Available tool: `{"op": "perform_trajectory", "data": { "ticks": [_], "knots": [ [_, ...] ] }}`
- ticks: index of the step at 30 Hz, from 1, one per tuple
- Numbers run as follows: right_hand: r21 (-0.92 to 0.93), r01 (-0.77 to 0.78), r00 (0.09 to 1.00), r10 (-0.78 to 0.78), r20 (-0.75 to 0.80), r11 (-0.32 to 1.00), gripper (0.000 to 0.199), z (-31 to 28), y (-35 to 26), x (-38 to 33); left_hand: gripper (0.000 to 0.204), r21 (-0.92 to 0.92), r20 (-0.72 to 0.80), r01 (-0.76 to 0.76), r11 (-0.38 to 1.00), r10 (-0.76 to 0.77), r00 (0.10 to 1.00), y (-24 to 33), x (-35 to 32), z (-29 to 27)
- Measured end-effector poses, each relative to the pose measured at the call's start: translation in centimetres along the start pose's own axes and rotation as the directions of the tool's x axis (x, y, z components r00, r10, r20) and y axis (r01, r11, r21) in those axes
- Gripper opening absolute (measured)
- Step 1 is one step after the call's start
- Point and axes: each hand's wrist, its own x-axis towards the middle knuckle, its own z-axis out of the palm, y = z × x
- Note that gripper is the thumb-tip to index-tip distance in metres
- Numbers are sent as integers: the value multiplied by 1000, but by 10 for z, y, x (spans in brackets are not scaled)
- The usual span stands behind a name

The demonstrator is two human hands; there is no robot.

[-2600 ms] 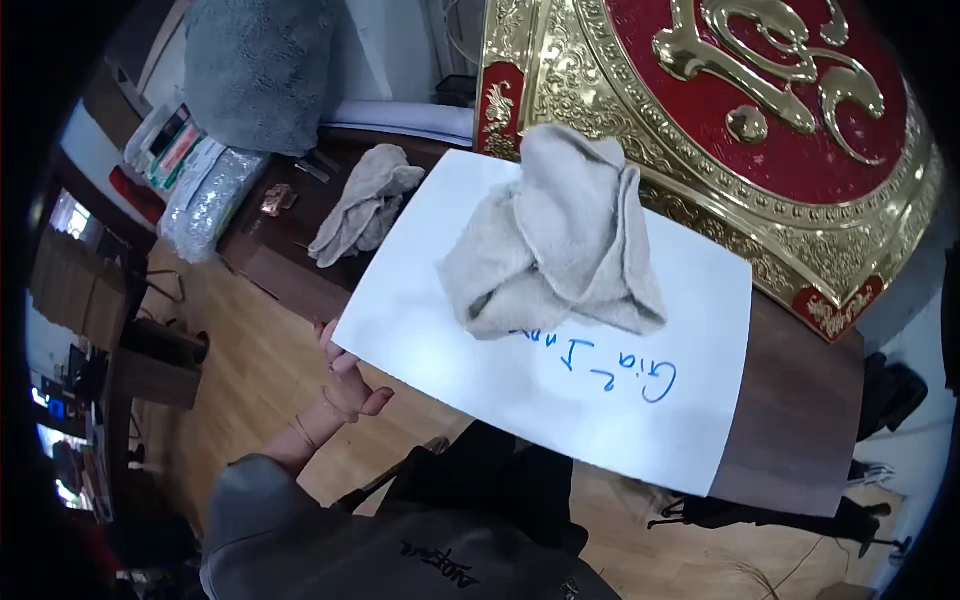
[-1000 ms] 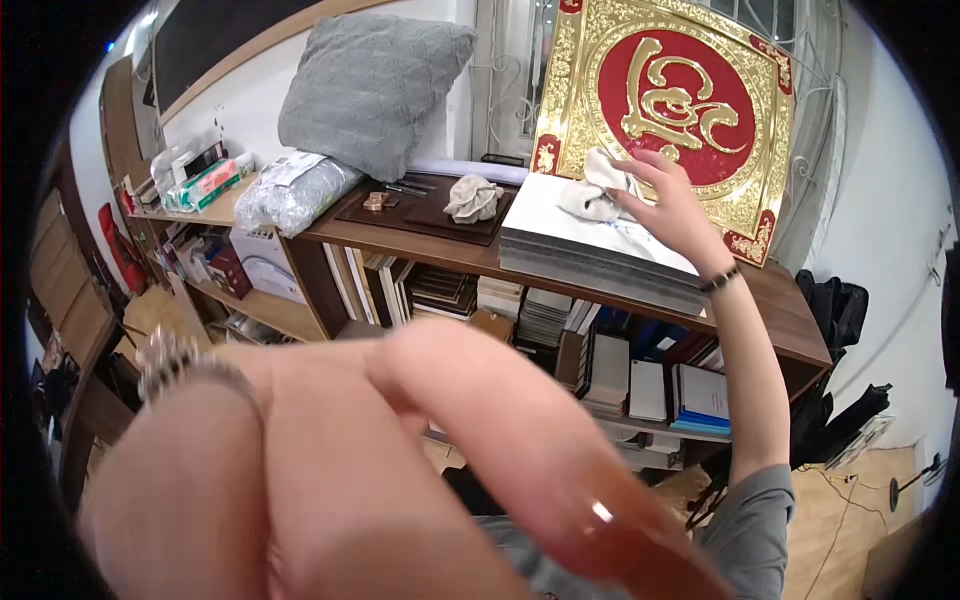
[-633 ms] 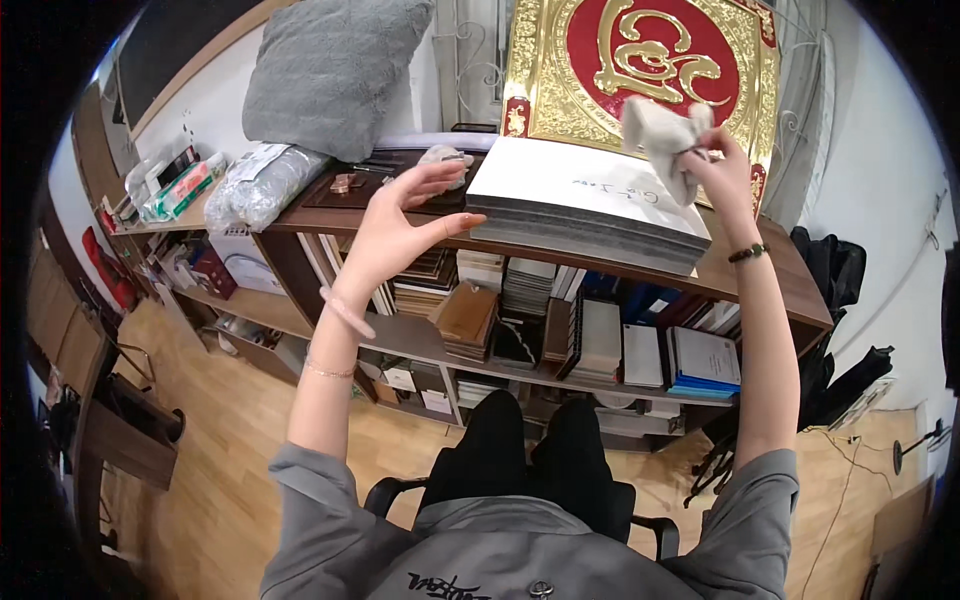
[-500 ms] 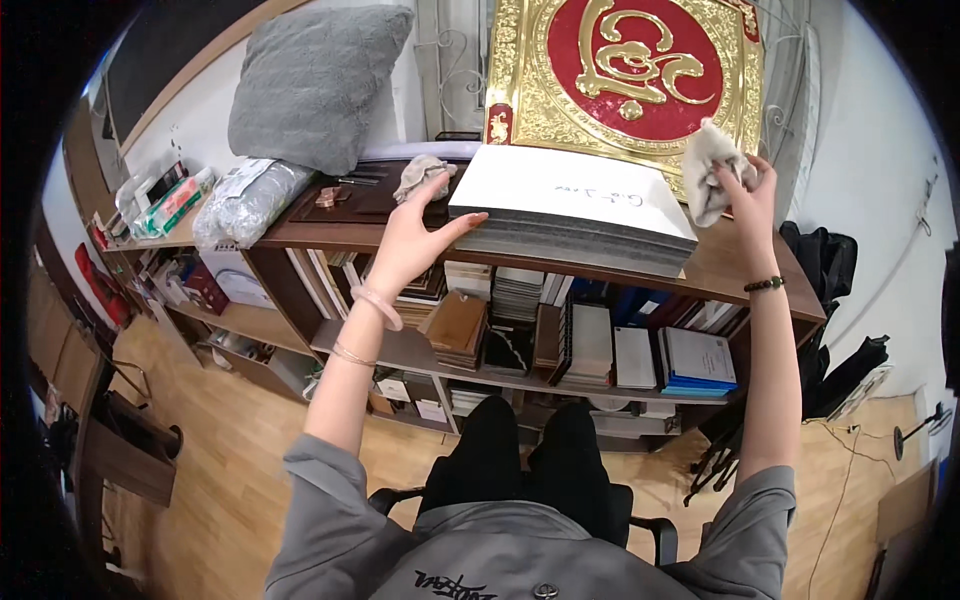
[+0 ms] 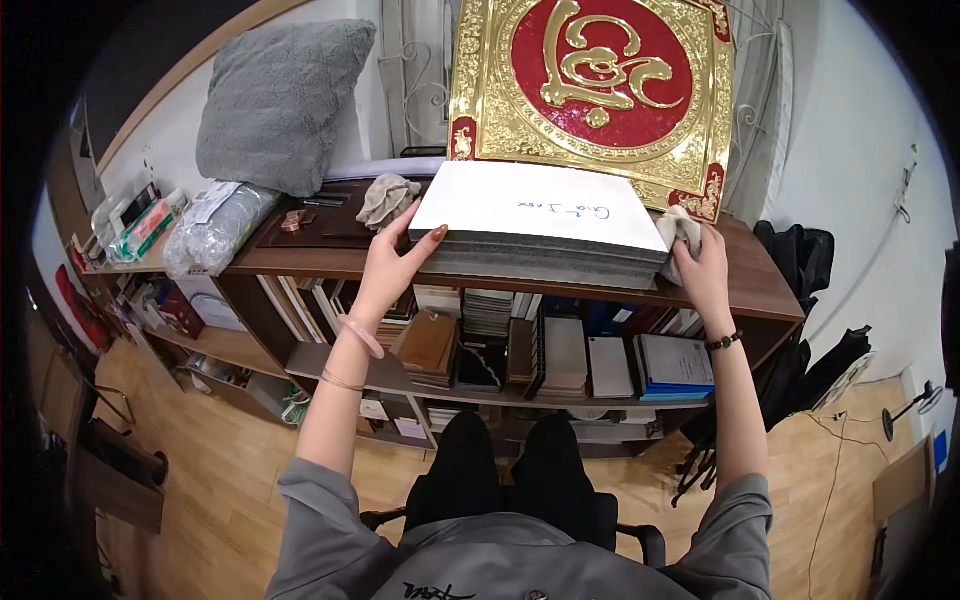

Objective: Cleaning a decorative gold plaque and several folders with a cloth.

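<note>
Grey slab stack [image 5: 545,255] with one white sheet on top lies on the top shelf [image 5: 760,290], in front of the gold-and-red plaque [image 5: 600,90] that leans on the wall.

Left hand [image 5: 395,262]: fingers spread and curled over the stack's near left corner, thumb along the top edge. Judged a bracing hold, so the stack does not slide on the shelf. It grips nothing else.

Right hand [image 5: 705,268]: fingers closed around a bunched pale cloth [image 5: 678,228], pressed to the stack's right end, where the side faces show. The cloth sits between my palm and the slabs, so contact is through fabric, not bare skin.

A second cloth [image 5: 386,199] lies loose on the shelf, far left of the stack, just beyond my left hand, untouched.

Counts: cloths 2 (one held, one lying); plaque 1; white sheet 1; grey pillow [image 5: 280,105] 1, leaning at far left; clear bag [image 5: 205,232] 1, beside the pillow. Slabs in the stack: several thin layers, too fine to count. Lower shelves hold many books and samples, not counted.
</note>
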Motion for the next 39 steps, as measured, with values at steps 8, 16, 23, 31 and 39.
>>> {"op": "perform_trajectory", "data": {
  "ticks": [8,16,23,31,39],
  "knots": [
    [261,-246,964,263,-33,934,37,-7,-77,41,59,161,-98,-186,969,203,974,-13,-2,6],
    [-293,260,961,-217,173,920,28,28,-70,36,52,556,35,-329,763,374,927,20,-24,20],
    [327,-350,921,387,-54,878,29,-24,58,57,49,514,-234,-120,849,273,933,-16,24,-52],
    [-111,38,998,-33,46,993,37,-22,16,24,37,626,-194,-114,772,295,935,-26,53,-75],
    [674,-54,911,-241,336,737,40,6,-207,62,32,338,174,-704,625,693,699,136,73,-27]
  ]
}}
